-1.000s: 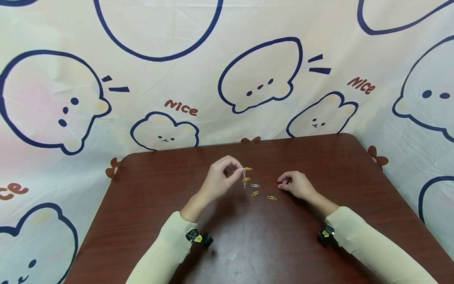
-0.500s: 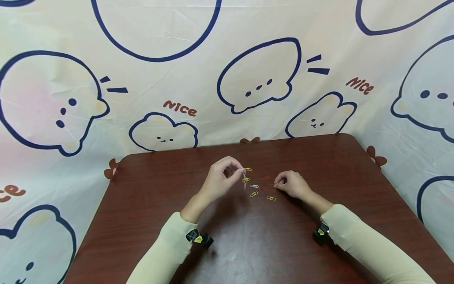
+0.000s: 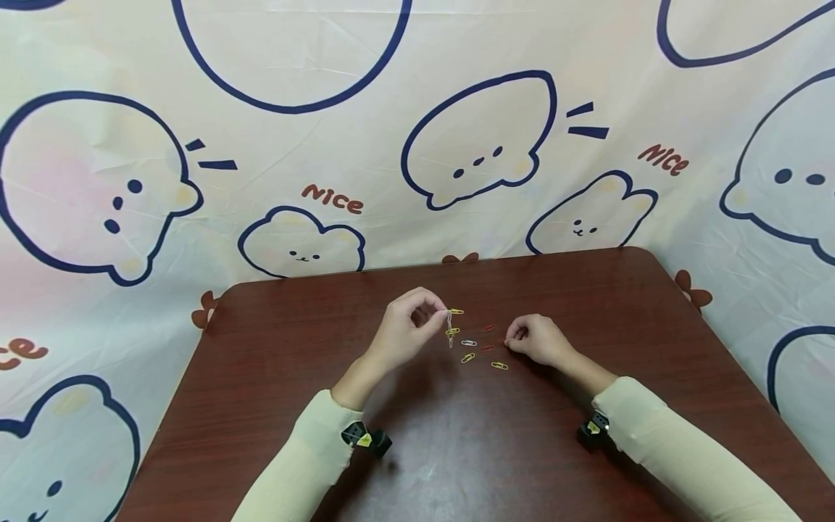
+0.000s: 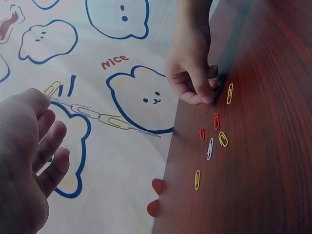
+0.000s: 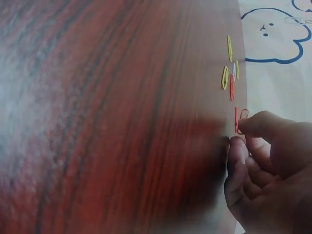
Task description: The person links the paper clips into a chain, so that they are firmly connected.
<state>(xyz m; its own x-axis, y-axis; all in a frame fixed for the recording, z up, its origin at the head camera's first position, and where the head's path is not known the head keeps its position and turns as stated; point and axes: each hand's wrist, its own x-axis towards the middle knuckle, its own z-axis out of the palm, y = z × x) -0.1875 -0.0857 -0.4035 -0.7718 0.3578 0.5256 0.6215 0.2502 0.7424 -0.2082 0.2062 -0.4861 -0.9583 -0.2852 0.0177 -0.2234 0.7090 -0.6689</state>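
My left hand (image 3: 412, 317) is raised over the table, thumb and forefinger pinching the top of a paper clip chain (image 4: 85, 111). Yellow and silvery-white clips alternate along it, hanging down in the head view. My right hand (image 3: 538, 338) is low over the table to the right, with a red paper clip (image 5: 246, 111) pinched at its fingertips. Between the hands lie loose paper clips: two red ones, including a red clip (image 4: 217, 121) near the right fingertips, a white clip (image 3: 469, 343), and yellow clips (image 3: 499, 366) around them.
The brown wooden table (image 3: 430, 442) has rounded far corners. A cartoon-printed cloth (image 3: 365, 152) stands behind its back edge and along both sides. Each wrist carries a small black camera (image 3: 376, 441).
My right hand has shifted slightly left towards the loose clips, carrying the red paper clip. My left hand stays nearly still with the chain.
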